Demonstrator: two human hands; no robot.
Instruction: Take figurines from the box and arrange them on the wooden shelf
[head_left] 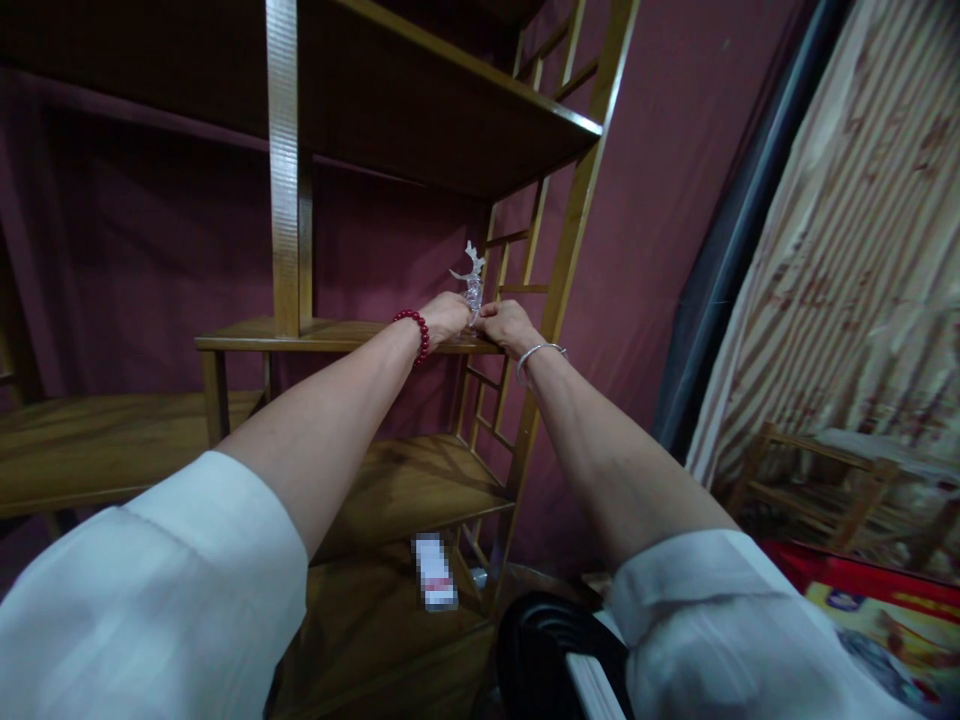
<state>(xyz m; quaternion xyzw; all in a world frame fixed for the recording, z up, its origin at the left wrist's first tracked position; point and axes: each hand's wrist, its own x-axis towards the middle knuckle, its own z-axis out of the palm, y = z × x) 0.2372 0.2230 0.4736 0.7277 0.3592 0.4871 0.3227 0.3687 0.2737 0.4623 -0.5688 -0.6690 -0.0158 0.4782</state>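
Note:
A clear glass-like figurine with antler-shaped branches on top stands upright at the right end of the middle shelf. My left hand is closed around its left side, below a red bead bracelet. From the right, my right hand pinches low at the figurine's base, with a silver bangle on the wrist. Both arms are stretched out forward. The fingers cover the lower part of the figurine, so its base is largely hidden.
Wooden shelving with a lattice side stands against a dark red wall. A blurred-out white item lies on the lowest board. At right are a patterned curtain, a wooden stool and a red printed box.

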